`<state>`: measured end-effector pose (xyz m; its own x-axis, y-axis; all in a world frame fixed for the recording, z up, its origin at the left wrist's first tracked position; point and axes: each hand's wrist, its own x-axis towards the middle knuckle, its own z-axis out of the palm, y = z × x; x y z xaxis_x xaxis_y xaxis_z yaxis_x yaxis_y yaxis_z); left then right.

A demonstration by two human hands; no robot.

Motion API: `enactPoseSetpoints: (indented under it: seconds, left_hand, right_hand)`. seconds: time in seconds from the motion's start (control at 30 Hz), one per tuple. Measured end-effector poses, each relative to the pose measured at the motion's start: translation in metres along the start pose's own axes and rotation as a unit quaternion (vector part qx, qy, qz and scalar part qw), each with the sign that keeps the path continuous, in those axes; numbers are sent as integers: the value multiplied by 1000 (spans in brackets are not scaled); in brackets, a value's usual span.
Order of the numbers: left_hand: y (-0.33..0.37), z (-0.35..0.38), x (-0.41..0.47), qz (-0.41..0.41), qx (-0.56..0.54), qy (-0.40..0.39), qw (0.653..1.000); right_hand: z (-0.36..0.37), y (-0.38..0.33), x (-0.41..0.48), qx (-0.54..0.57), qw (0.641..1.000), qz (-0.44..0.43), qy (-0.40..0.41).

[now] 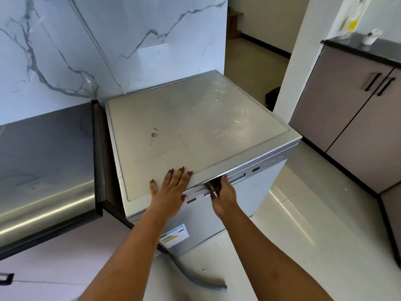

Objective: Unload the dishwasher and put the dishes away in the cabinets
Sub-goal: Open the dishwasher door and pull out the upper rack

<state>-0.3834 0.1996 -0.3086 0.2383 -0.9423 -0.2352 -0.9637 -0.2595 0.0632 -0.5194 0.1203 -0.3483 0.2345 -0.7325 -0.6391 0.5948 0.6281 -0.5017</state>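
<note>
Silver dishwasher (195, 127), left hand (170, 194) flat on top, right hand (223, 196) fingers (214, 192) gripping handle (237, 178), tips hidden

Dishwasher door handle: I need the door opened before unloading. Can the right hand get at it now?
Probably yes: the right hand hooks its fingers into the door handle, nothing blocks it; the left hand lies flat on the dishwasher top.

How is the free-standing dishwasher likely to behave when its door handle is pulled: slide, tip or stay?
The dishwasher probably will not tip: a big metal box, likely heavy. It might slide slightly, as the floor tiles look glossy. The left hand pressing flat on its top likely steadies it while the right hand grips the door handle.
</note>
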Motion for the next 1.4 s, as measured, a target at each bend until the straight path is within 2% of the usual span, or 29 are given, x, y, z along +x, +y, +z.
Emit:
enactPoseSetpoints:
  seconds: [0.2, 0.53, 1.07, 1.2, 1.33, 1.4]
  left_hand:
    - [-1, -2, 1, -2, -13, 4, 1000]
    - [-1, -2, 1, -5, -8, -6, 1000]
    - [-1, -6, 1, 0, -11, -18, 1000]
    - [3, -8, -1, -5, -24, -35, 999]
    - [3, -11, -1, -1, -20, -49, 999]
    - [5, -9, -2, -6, -11, -24, 1000]
  right_hand:
    - [-15, -1, 11, 86, 996, 18, -36]
    - [-19, -9, 14, -21, 998, 0, -59]
    - [-20, -7, 15, -45, 997, -14, -63]
    - [-46, -4, -5, -37, 998, -38, -28]
    - [-90, -10, -30, -145, 989, -25, -28]
    - [-90, -18, -36, -217, 976, -28, -10]
